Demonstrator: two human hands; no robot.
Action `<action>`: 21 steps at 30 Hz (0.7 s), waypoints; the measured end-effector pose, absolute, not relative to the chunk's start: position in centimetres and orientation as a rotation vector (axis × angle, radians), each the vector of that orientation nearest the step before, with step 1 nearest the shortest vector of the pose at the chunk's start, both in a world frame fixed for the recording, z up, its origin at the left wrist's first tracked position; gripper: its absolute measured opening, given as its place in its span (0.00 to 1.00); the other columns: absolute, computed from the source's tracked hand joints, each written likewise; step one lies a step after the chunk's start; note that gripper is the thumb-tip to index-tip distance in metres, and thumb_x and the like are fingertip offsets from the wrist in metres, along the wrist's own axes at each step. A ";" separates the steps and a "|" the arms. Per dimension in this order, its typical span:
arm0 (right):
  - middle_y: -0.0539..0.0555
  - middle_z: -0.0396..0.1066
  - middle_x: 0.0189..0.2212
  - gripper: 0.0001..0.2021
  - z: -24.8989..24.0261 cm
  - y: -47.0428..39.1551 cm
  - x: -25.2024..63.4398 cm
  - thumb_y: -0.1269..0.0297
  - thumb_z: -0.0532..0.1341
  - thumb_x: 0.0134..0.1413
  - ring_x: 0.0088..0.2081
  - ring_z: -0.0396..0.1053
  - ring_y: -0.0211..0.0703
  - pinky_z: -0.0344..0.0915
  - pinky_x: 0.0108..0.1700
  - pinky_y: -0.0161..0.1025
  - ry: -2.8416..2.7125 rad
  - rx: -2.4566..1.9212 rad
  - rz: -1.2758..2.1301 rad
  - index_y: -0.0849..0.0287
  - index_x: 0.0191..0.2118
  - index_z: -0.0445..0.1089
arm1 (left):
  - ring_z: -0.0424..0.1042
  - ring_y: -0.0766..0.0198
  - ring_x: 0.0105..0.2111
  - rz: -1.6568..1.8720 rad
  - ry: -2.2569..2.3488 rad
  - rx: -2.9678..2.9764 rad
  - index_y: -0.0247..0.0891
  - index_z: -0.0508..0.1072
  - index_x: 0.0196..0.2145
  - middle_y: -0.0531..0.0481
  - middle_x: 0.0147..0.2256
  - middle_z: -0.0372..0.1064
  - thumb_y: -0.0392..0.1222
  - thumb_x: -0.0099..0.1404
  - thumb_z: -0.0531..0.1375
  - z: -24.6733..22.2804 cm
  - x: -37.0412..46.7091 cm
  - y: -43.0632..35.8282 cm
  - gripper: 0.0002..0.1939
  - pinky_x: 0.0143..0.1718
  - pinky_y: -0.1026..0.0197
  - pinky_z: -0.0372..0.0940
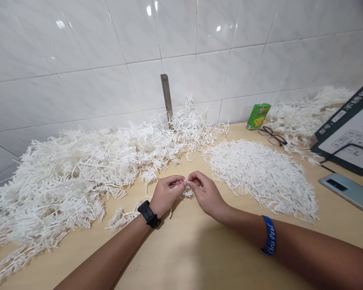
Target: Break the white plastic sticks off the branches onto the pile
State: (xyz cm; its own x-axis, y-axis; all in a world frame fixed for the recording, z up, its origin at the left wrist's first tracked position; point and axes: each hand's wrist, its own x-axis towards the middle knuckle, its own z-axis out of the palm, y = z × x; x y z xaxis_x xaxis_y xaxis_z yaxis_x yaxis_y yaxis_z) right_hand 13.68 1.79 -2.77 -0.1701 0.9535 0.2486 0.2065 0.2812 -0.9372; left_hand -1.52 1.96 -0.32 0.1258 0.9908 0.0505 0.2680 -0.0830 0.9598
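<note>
My left hand (pixel 166 193), with a black watch on its wrist, is closed round a thin white branched strand (pixel 170 213) whose end hangs below the fingers. My right hand (pixel 206 193), wearing a blue wristband, pinches at the same white material, fingertips meeting those of the left. Exactly what sits between the right fingertips is too small to make out. To the left lies a big tangled heap of white branched strands (pixel 87 173). A flatter pile of short white pieces (pixel 260 173) spreads to the right.
A green box (pixel 258 117) and folded eyeglasses (pixel 272 136) are at the back right, near another white heap (pixel 308 112). A phone (pixel 349 192) and a dark-framed printed board (pixel 353 133) occupy the right side. A metal bracket (pixel 167 96) is fixed to the tiled wall (pixel 178 24).
</note>
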 end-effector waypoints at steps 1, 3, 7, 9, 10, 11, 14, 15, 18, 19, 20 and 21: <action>0.50 0.66 0.30 0.04 -2.8 1.8 13.7 0.63 0.55 0.58 0.33 0.64 0.40 0.61 0.36 0.37 -1.597 -1.088 0.986 0.56 0.34 0.64 | 0.54 0.70 0.22 1.023 1.279 1.528 0.34 0.76 0.26 0.54 0.20 0.61 0.49 0.56 0.62 -0.3 -1.5 2.0 0.13 0.24 0.66 0.51; 0.50 0.66 0.31 0.04 -2.8 1.8 13.7 0.63 0.54 0.58 0.33 0.64 0.40 0.61 0.36 0.36 -1.589 -1.077 1.000 0.56 0.34 0.63 | 0.52 0.71 0.21 1.015 1.270 1.557 0.34 0.76 0.26 0.55 0.19 0.58 0.49 0.57 0.61 -0.3 -1.6 1.9 0.14 0.23 0.66 0.49; 0.50 0.65 0.30 0.05 -2.7 1.7 13.7 0.62 0.54 0.58 0.32 0.64 0.40 0.60 0.34 0.36 -1.572 -1.058 1.044 0.56 0.35 0.63 | 0.50 0.72 0.20 0.986 1.261 1.569 0.34 0.76 0.26 0.56 0.17 0.54 0.50 0.59 0.61 -0.2 -1.7 1.8 0.16 0.22 0.66 0.47; 0.50 0.65 0.30 0.05 -2.7 1.7 13.8 0.62 0.54 0.59 0.32 0.64 0.40 0.60 0.34 0.36 -1.575 -1.051 1.033 0.56 0.35 0.63 | 0.54 0.71 0.21 0.993 1.255 1.534 0.33 0.78 0.27 0.55 0.18 0.59 0.51 0.58 0.62 -0.1 -1.6 1.8 0.15 0.23 0.66 0.50; 0.50 0.65 0.30 0.05 -2.8 1.7 13.8 0.62 0.53 0.59 0.32 0.64 0.40 0.60 0.35 0.37 -1.578 -1.051 1.020 0.56 0.35 0.62 | 0.56 0.70 0.22 1.000 1.252 1.512 0.33 0.78 0.28 0.54 0.20 0.62 0.50 0.57 0.62 -0.1 -1.5 1.8 0.15 0.23 0.66 0.51; 0.50 0.65 0.30 0.05 -2.8 1.7 13.8 0.62 0.53 0.59 0.33 0.64 0.41 0.60 0.35 0.37 -1.581 -1.054 1.001 0.56 0.35 0.62 | 0.58 0.70 0.23 1.011 1.251 1.489 0.33 0.78 0.29 0.53 0.22 0.65 0.50 0.56 0.63 -0.1 -1.5 1.8 0.15 0.25 0.65 0.53; 0.51 0.67 0.32 0.05 -3.0 1.9 13.9 0.63 0.53 0.59 0.36 0.65 0.42 0.61 0.39 0.38 -1.567 -1.095 0.920 0.56 0.35 0.63 | 0.61 0.68 0.25 1.054 1.254 1.449 0.32 0.78 0.30 0.50 0.25 0.68 0.49 0.56 0.63 0.0 -1.3 1.9 0.15 0.27 0.65 0.56; 0.52 0.67 0.33 0.05 -3.1 2.0 14.0 0.63 0.53 0.59 0.37 0.65 0.43 0.61 0.40 0.39 -1.558 -1.119 0.889 0.56 0.35 0.63 | 0.61 0.68 0.25 1.075 1.256 1.440 0.32 0.78 0.31 0.50 0.25 0.68 0.50 0.57 0.63 0.0 -1.3 1.9 0.15 0.28 0.65 0.56; 0.54 0.67 0.38 0.05 -3.5 2.5 14.2 0.66 0.53 0.57 0.42 0.65 0.46 0.61 0.46 0.43 -1.525 -1.191 0.764 0.56 0.37 0.64 | 0.55 0.71 0.21 1.096 1.279 1.405 0.34 0.76 0.39 0.57 0.19 0.58 0.49 0.60 0.59 0.1 -1.5 1.8 0.16 0.23 0.66 0.51; 0.55 0.67 0.40 0.06 -3.6 2.7 14.2 0.69 0.53 0.55 0.45 0.65 0.47 0.60 0.48 0.44 -1.522 -1.201 0.715 0.56 0.39 0.64 | 0.52 0.71 0.19 1.090 1.285 1.391 0.35 0.74 0.42 0.59 0.18 0.53 0.49 0.61 0.58 0.1 -1.5 1.8 0.17 0.22 0.66 0.49; 0.55 0.66 0.42 0.09 -3.7 2.8 14.3 0.71 0.52 0.53 0.47 0.64 0.47 0.60 0.51 0.45 -1.522 -1.199 0.669 0.56 0.40 0.64 | 0.49 0.72 0.18 1.080 1.284 1.379 0.36 0.72 0.45 0.61 0.17 0.49 0.48 0.62 0.57 0.1 -1.6 1.7 0.17 0.21 0.67 0.46; 0.56 0.65 0.44 0.12 -3.7 2.8 14.3 0.73 0.51 0.51 0.50 0.62 0.47 0.59 0.53 0.45 -1.526 -1.187 0.635 0.56 0.42 0.64 | 0.47 0.72 0.18 1.068 1.268 1.373 0.36 0.70 0.47 0.62 0.17 0.48 0.48 0.62 0.57 0.1 -1.6 1.6 0.18 0.21 0.67 0.46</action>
State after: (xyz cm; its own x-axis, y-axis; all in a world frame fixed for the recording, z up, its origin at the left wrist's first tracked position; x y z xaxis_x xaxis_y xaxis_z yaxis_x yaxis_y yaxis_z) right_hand 14.30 2.83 -3.75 0.0449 0.9123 0.4070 0.3538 0.3664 -0.8606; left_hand -1.57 1.65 0.07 0.0804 0.9968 -0.0017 0.1675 -0.0118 0.9858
